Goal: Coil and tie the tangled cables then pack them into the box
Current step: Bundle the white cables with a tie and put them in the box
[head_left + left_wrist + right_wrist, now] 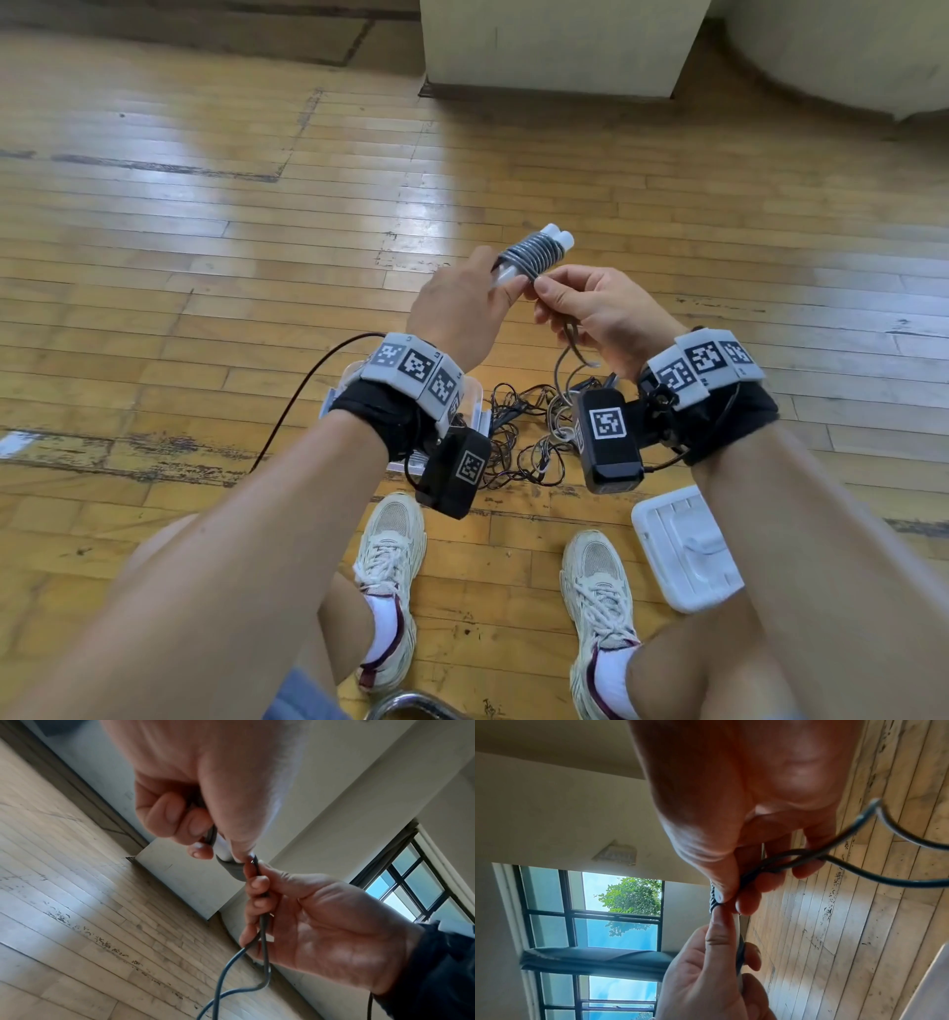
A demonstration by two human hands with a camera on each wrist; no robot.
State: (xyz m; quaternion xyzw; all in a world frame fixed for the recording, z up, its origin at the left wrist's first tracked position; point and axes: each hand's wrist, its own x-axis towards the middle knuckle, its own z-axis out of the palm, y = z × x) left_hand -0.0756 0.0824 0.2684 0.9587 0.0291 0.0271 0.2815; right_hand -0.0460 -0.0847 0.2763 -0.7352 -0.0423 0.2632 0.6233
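- The left hand (459, 308) is closed around the near end of a bundle of white cable (534, 252), fingers curled under it and thumb laid along its top; the bundle points away from the person, its two rounded white ends sticking out at the far tip.
- A grey cable (531, 254) winds round that bundle in tight, even, ribbed turns.
- The right hand (598, 308) pinches the grey cable just beside the last turn, thumb against forefinger, touching the left thumb; the other fingers curl round two strands that hang down in a loose loop (257, 943).
- Both wrists carry black straps with grey blocks of square black-and-white coded markers (413, 367); no readable words show on them.
- Below the hands a pile of tangled cables (524, 437), thin, dark and pale, lies on the floor, touching a clear plastic box (475, 406) that the left wrist mostly hides, so I cannot tell what is in it.
- A white moulded lid (685, 550) lies flat near the right shoe (598, 591), apart from the tangle.
- The wooden floor (205, 231) is of worn, glossy narrow boards with scuffed patches, and runs bare to a pale wall corner (560, 46).
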